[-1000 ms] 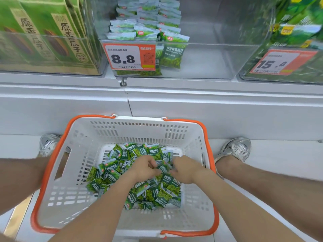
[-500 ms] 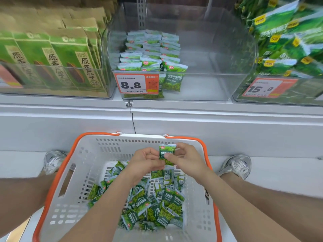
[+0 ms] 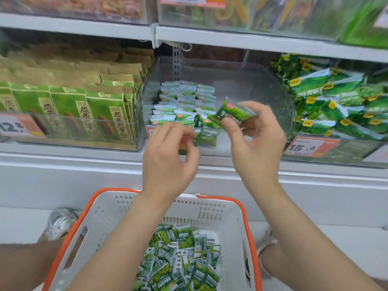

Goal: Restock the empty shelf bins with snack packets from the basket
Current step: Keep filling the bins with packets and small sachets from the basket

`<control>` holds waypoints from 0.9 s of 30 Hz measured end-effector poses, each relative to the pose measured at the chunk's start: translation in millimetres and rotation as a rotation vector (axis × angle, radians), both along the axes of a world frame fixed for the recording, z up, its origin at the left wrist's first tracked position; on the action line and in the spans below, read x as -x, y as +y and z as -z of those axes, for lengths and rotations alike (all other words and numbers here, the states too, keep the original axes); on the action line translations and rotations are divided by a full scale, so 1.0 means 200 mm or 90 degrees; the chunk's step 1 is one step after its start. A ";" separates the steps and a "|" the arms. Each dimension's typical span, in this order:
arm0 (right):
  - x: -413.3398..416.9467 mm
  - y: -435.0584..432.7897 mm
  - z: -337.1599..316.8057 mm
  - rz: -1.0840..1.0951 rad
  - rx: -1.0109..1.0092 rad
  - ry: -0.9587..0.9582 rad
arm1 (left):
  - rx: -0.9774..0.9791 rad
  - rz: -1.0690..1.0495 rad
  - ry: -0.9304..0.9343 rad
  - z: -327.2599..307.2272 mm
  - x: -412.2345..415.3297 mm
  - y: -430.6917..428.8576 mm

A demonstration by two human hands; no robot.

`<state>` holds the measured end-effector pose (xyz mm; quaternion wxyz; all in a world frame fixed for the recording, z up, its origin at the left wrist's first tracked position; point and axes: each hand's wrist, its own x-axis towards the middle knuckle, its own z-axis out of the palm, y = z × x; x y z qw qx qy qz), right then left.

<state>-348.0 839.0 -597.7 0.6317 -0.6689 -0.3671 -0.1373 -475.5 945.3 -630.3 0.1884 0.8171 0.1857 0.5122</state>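
R hand [image 3: 256, 148] pinches snack packet [image 3: 232, 115] before clear bin [image 3: 262, 91]; L hand [image 3: 168, 156] curled, apparently empty, above basket [image 3: 210, 208].

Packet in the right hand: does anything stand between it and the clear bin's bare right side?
Nothing visible does. The right hand holds the packet at the clear bin's open front, beside the stacked packets; the left hand is lower left, out of the path.

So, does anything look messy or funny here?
Nothing is spilled or torn. The clear bin looks lopsided: its packets sit in rows on the left only, and one packet stands alone at the front.
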 end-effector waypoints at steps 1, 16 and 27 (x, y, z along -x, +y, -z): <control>-0.05 0.02 -0.05 0.011 0.020 0.003 | -0.043 -0.004 0.009 -0.03 -0.01 0.01; -0.33 0.44 -0.27 -0.114 0.846 0.220 | -0.185 -0.083 0.391 -0.01 -0.04 0.18; -0.34 0.44 -0.27 -0.133 0.800 0.279 | -0.155 -0.044 0.345 0.00 -0.04 0.19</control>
